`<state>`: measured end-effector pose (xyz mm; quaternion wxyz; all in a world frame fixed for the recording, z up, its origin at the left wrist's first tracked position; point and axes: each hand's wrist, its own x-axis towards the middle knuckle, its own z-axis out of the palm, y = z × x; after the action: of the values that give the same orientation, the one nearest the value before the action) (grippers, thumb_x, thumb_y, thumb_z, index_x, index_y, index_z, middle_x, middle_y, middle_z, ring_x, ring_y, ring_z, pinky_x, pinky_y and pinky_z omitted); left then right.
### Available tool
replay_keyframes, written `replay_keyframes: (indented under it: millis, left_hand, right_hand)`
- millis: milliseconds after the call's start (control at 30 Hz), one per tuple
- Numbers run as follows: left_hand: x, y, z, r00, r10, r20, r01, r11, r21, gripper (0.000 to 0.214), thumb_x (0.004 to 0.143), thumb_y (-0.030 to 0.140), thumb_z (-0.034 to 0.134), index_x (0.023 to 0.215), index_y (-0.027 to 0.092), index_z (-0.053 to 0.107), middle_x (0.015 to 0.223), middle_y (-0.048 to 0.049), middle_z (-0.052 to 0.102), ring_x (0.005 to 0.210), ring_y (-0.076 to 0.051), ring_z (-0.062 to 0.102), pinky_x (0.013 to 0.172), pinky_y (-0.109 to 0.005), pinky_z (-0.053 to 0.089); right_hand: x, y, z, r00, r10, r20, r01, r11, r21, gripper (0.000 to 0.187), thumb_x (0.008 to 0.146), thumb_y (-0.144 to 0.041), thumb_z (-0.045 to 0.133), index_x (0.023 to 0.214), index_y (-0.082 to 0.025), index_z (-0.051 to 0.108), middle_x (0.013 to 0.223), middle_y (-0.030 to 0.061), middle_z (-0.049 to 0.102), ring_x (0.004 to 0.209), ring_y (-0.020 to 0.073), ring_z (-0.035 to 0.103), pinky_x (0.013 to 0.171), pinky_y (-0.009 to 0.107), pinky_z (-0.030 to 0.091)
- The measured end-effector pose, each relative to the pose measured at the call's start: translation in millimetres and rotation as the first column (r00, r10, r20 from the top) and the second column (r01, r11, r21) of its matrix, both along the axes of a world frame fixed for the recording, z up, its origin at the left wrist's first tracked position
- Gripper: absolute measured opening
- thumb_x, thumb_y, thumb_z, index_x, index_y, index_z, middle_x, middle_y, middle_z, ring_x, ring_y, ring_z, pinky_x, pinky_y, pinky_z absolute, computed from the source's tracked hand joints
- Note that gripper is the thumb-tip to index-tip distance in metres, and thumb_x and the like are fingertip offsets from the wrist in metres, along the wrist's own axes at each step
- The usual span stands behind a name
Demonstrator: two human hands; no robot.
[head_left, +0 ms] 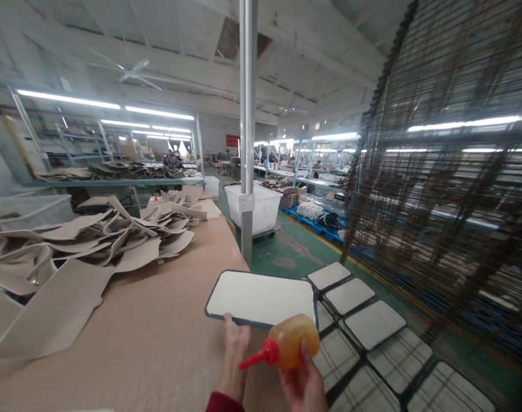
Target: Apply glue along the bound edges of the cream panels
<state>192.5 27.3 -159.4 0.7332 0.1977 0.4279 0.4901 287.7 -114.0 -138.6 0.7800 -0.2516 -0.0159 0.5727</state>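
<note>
A pale rectangular panel [261, 298] with rounded corners and a dark border is in front of me, across the right edge of the table. My left hand [235, 343] grips its near edge, with part of the fingers hidden by the panel. My right hand [301, 377] is wrapped round a squeeze bottle [296, 341] of amber liquid, probably glue. The bottle lies tilted on its side, and its red nozzle points left, past my left wrist. Its body covers the panel's near right corner.
Beige cut pieces [136, 240] are heaped along the left of the brown table [166, 326]. To the right, several similar panels [375, 323] lie on a wire rack, whose raised mesh shelves [437, 171] lean above. A metal post [246, 229] and white bin [265, 209] stand beyond the table.
</note>
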Motion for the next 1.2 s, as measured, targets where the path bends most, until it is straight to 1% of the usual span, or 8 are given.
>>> replay_keyframes:
  millis: [200, 333, 500, 600, 700, 800, 967, 1200]
  left_hand:
    - [-24, -36, 12.1, 0.953, 0.113, 0.282, -0.063, 0.982, -0.180, 0.037, 0.089, 0.024, 0.025, 0.115, 0.017, 0.050, 0.091, -0.0120, 0.069, 0.092, -0.020, 0.065, 0.084, -0.034, 0.051]
    - [-62, -61, -15.0, 0.809, 0.133, 0.572, 0.058, 0.951, -0.303, 0.019, 0.082, 0.032, 0.039, 0.083, 0.021, 0.055, 0.084, -0.0117, 0.067, 0.089, -0.028, 0.065, 0.088, -0.048, 0.047]
    - [-111, -62, -35.7, 0.994, 0.032, -0.104, -0.044, 0.993, -0.109, 0.035, 0.063, 0.017, 0.069, 0.095, 0.023, 0.058, 0.092, -0.0077, 0.067, 0.086, -0.024, 0.065, 0.080, -0.035, 0.048]
    - [-113, -25, 10.2, 0.852, 0.044, -0.522, 0.163, 0.925, 0.343, 0.049, 0.052, 0.023, 0.079, 0.097, 0.021, 0.061, 0.097, -0.0114, 0.066, 0.101, -0.030, 0.058, 0.091, -0.038, 0.042]
    - [-90, 22, 66.2, 0.663, 0.090, -0.744, 0.494, 0.694, 0.523, 0.061, 0.057, 0.027, 0.076, 0.114, 0.016, 0.059, 0.128, -0.0169, 0.053, 0.124, -0.031, 0.042, 0.107, -0.037, 0.024]
    - [-61, 56, 91.8, 0.540, -0.079, -0.838, 0.723, 0.554, 0.413, 0.066, 0.062, 0.030, 0.072, 0.123, 0.013, 0.054, 0.127, -0.0181, 0.053, 0.122, -0.033, 0.043, 0.103, -0.039, 0.027]
    - [-42, 73, 83.7, 0.463, -0.289, -0.838, 0.863, 0.362, 0.353, 0.026, 0.066, 0.031, 0.064, 0.084, 0.014, 0.070, 0.077, -0.0028, 0.066, 0.075, -0.021, 0.057, 0.069, -0.027, 0.040]
    - [-62, 85, 96.2, 0.419, -0.355, -0.835, 0.884, 0.369, 0.287, 0.034, 0.068, 0.040, 0.063, 0.087, 0.013, 0.070, 0.069, 0.0000, 0.063, 0.063, -0.016, 0.049, 0.057, -0.023, 0.034]
  right_hand:
    - [11, 18, 21.3, 0.996, -0.042, -0.077, 0.044, 0.999, 0.024, 0.036, 0.052, -0.032, 0.086, 0.080, -0.017, 0.071, 0.081, 0.0038, 0.073, 0.073, 0.0160, 0.069, 0.064, 0.022, 0.058]
    - [19, 24, 21.5, 0.997, -0.029, -0.078, 0.031, 0.999, 0.028, 0.041, 0.047, -0.035, 0.087, 0.079, -0.014, 0.071, 0.081, 0.0066, 0.073, 0.072, 0.0177, 0.070, 0.063, 0.022, 0.058]
    - [25, 26, 1.4, 0.997, 0.076, 0.031, -0.077, 0.996, 0.036, 0.031, 0.057, -0.035, 0.083, 0.080, -0.017, 0.071, 0.079, 0.0032, 0.073, 0.076, 0.0165, 0.069, 0.069, 0.024, 0.057]
    - [21, 23, -3.7, 0.987, 0.160, 0.023, -0.160, 0.987, 0.014, 0.034, 0.058, -0.035, 0.083, 0.083, -0.015, 0.071, 0.083, 0.0060, 0.073, 0.078, 0.0184, 0.069, 0.072, 0.027, 0.057]
    - [13, 21, -3.5, 0.979, 0.206, -0.001, -0.206, 0.978, 0.011, 0.036, 0.060, -0.035, 0.082, 0.087, -0.015, 0.071, 0.086, 0.0083, 0.073, 0.079, 0.0206, 0.069, 0.074, 0.031, 0.057]
    - [8, 23, -5.1, 0.966, 0.260, -0.003, -0.260, 0.965, 0.039, 0.038, 0.058, -0.037, 0.083, 0.086, -0.015, 0.071, 0.090, 0.0104, 0.072, 0.080, 0.0219, 0.069, 0.076, 0.032, 0.056]
    - [8, 22, -6.3, 0.977, 0.212, -0.021, -0.209, 0.974, 0.091, 0.032, 0.064, -0.038, 0.079, 0.087, -0.016, 0.071, 0.089, 0.0098, 0.072, 0.079, 0.0209, 0.069, 0.073, 0.032, 0.056]
    - [42, -12, 15.7, 0.997, 0.058, -0.044, -0.062, 0.992, -0.108, 0.039, 0.053, -0.035, 0.085, 0.084, -0.016, 0.072, 0.090, 0.0107, 0.072, 0.081, 0.0233, 0.069, 0.072, 0.033, 0.057]
